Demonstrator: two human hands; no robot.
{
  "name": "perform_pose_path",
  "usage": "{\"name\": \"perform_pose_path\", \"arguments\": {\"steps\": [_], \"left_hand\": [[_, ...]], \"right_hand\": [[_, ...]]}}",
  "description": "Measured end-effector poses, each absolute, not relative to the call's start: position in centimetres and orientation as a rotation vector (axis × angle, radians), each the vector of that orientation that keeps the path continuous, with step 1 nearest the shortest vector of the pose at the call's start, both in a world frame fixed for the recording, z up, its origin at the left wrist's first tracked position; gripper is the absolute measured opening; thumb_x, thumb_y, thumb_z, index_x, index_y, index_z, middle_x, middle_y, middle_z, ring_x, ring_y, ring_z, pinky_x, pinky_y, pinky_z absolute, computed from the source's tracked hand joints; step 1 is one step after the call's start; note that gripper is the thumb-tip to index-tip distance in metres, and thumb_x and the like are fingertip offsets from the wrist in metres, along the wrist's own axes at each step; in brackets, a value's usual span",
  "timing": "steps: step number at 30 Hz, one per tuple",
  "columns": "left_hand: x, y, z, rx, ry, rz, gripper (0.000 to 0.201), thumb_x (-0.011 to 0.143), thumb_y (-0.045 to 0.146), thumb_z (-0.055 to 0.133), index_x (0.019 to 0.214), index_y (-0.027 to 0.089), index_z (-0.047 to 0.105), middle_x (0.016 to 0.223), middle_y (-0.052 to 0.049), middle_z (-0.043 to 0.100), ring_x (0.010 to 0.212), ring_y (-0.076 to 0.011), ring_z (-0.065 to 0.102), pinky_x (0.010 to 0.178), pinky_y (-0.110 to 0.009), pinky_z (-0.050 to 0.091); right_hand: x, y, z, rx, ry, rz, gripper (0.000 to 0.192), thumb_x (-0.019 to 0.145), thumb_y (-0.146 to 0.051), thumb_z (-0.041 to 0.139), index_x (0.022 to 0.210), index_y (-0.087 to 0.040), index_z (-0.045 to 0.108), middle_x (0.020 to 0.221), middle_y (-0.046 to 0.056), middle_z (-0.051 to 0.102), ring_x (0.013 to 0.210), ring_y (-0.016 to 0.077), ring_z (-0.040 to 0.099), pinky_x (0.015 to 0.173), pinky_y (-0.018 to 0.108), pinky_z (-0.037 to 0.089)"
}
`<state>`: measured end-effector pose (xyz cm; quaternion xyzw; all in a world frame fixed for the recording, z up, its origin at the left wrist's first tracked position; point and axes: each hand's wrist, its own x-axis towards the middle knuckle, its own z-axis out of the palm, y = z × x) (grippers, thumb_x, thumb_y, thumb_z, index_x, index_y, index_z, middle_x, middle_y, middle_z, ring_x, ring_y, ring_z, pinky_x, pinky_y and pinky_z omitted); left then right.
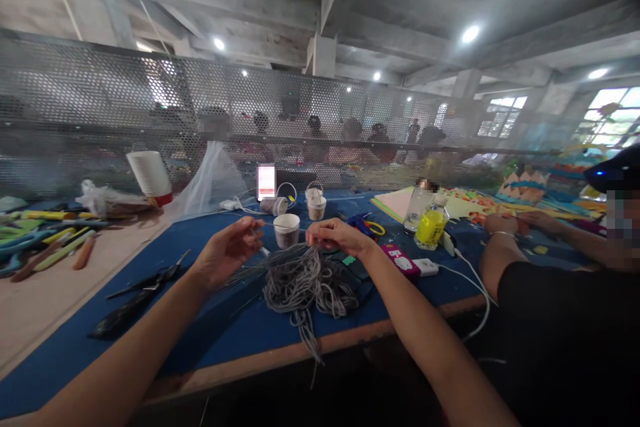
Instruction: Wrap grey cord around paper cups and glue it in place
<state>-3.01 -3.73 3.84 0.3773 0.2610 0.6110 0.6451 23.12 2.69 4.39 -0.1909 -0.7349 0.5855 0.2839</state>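
A tangled bundle of grey cord (313,283) lies on the blue table mat, its loose ends hanging over the front edge. My right hand (340,237) is above the bundle, fingers closed in a pinch, with grey strands running down from the fingertips. To the left, my left hand (230,250) is raised with fingertips pinched together; what they hold is too small to make out. Between my hands stands a small white paper cup (287,231). Thin dark wires (245,271) spread over the mat beneath my left hand.
Black-handled pliers (145,287) lie at left, with several tools (55,250) beyond. A phone (267,181) stands behind the cups. At right are a yellow-labelled bottle (431,227), a magenta power strip (400,260) with a white cable, and a co-worker's arm (500,247). Perforated panels (300,127) rise behind.
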Motion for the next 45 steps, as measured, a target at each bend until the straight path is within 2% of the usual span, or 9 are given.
{"name": "perform_pose_path", "arguments": {"steps": [5, 10, 17, 21, 25, 27, 33, 40, 45], "left_hand": [[-2.1, -3.6, 3.4, 0.957, 0.647, 1.255, 0.009, 0.076, 0.020, 0.067, 0.082, 0.015, 0.064, 0.071, -0.001, 0.058, 0.056, -0.0071, 0.049, 0.055, -0.018, 0.044], [-0.5, -3.7, 2.4, 1.149, 0.692, 1.148, 0.034, 0.072, 0.028, 0.073, 0.104, 0.018, 0.066, 0.064, 0.001, 0.055, 0.055, -0.0093, 0.048, 0.052, -0.020, 0.039], [1.1, -4.5, 1.5, 1.475, 0.896, 0.959, 0.028, 0.068, 0.034, 0.075, 0.089, 0.016, 0.072, 0.065, 0.000, 0.058, 0.053, -0.0106, 0.047, 0.052, -0.024, 0.034], [1.4, -4.3, 0.7, 1.526, 1.008, 0.911, 0.030, 0.067, 0.039, 0.075, 0.085, 0.014, 0.072, 0.054, 0.000, 0.056, 0.047, -0.0104, 0.044, 0.046, -0.023, 0.027], [1.2, -4.4, 1.2, 1.574, 0.974, 0.914, 0.043, 0.069, 0.036, 0.074, 0.106, 0.016, 0.067, 0.058, 0.001, 0.058, 0.051, -0.0119, 0.049, 0.049, -0.024, 0.033], [0.8, -4.4, 1.8, 1.546, 0.936, 0.984, 0.047, 0.069, 0.034, 0.074, 0.112, 0.018, 0.063, 0.063, 0.001, 0.059, 0.055, -0.0128, 0.051, 0.052, -0.024, 0.037], [-1.0, -3.7, 2.3, 1.436, 0.840, 1.108, 0.022, 0.075, 0.035, 0.069, 0.067, 0.015, 0.063, 0.051, 0.005, 0.045, 0.047, -0.0071, 0.036, 0.048, -0.021, 0.028], [-2.2, -3.2, 2.6, 1.116, 0.649, 1.258, 0.021, 0.083, 0.030, 0.061, 0.070, 0.013, 0.061, 0.050, 0.004, 0.042, 0.048, -0.0072, 0.040, 0.051, -0.020, 0.039], [-4.4, -1.8, 2.8, 0.776, 0.506, 1.464, 0.014, 0.086, 0.015, 0.055, 0.073, 0.011, 0.060, 0.052, 0.004, 0.045, 0.046, -0.0053, 0.044, 0.048, -0.017, 0.044]], "right_hand": [[22.2, 1.8, 5.2, -0.480, -1.863, 1.430, 0.037, 0.077, -0.052, 0.062, 0.076, -0.016, 0.068, 0.081, 0.001, 0.060, 0.061, 0.0071, 0.042, 0.055, 0.020, 0.031], [20.3, 0.4, 6.7, -0.396, -1.908, 1.336, 0.031, 0.081, -0.046, 0.062, 0.082, -0.017, 0.070, 0.078, 0.002, 0.063, 0.066, 0.0088, 0.051, 0.060, 0.021, 0.037], [18.0, -0.7, 8.0, -0.454, -1.954, 1.222, 0.034, 0.085, -0.051, 0.055, 0.089, -0.020, 0.068, 0.060, -0.001, 0.056, 0.053, 0.0088, 0.050, 0.049, 0.023, 0.031], [17.6, -1.2, 9.3, -0.465, -1.915, 1.069, 0.033, 0.086, -0.050, 0.053, 0.087, -0.021, 0.070, 0.065, 0.000, 0.055, 0.059, 0.0098, 0.049, 0.053, 0.024, 0.032], [18.2, -1.4, 10.0, -0.464, -1.875, 0.847, 0.029, 0.082, -0.047, 0.059, 0.076, -0.021, 0.069, 0.086, 0.003, 0.060, 0.084, 0.0140, 0.052, 0.070, 0.025, 0.039], [18.9, -1.3, 9.8, -0.472, -1.842, 0.981, 0.033, 0.083, -0.051, 0.056, 0.077, -0.020, 0.067, 0.080, 0.003, 0.060, 0.078, 0.0135, 0.053, 0.069, 0.026, 0.041], [21.7, -0.3, 8.3, -0.512, -1.628, 1.322, 0.039, 0.080, -0.054, 0.059, 0.076, -0.016, 0.064, 0.059, -0.003, 0.047, 0.052, 0.0067, 0.039, 0.047, 0.020, 0.028], [23.9, 0.1, 8.8, -0.322, -1.436, 1.370, 0.031, 0.075, -0.044, 0.069, 0.067, -0.014, 0.065, 0.072, 0.002, 0.056, 0.069, 0.0099, 0.050, 0.065, 0.022, 0.042], [24.2, 0.5, 9.5, -0.180, -1.373, 1.360, 0.028, 0.077, -0.042, 0.068, 0.067, -0.016, 0.065, 0.081, 0.003, 0.058, 0.072, 0.0097, 0.050, 0.063, 0.020, 0.041]]}}
